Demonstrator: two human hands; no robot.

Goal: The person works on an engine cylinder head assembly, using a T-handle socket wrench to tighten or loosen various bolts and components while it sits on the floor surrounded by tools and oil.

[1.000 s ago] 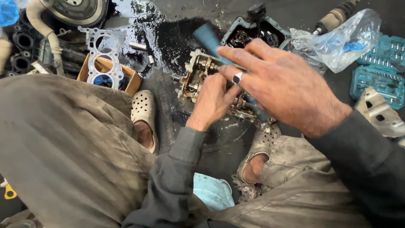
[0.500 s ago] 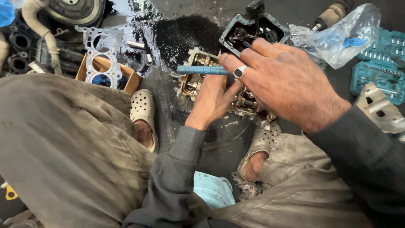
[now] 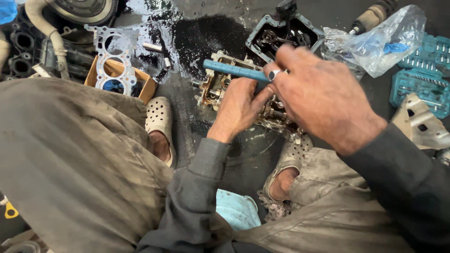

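The right hand [image 3: 323, 96] and left hand [image 3: 241, 105] cover most of the engine part [image 3: 213, 86] beneath them, so the contact there is hidden. The blue-handled tool [image 3: 234, 70] disappears into the right fist; its working end (possibly a socket) cannot be seen. The flywheel [image 3: 82, 9] is cut off by the top edge.

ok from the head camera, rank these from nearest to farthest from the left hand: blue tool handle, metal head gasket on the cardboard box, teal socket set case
1. Blue tool handle: touching the left hand, just above it.
2. Metal head gasket on the cardboard box: to the left.
3. Teal socket set case: far right edge.
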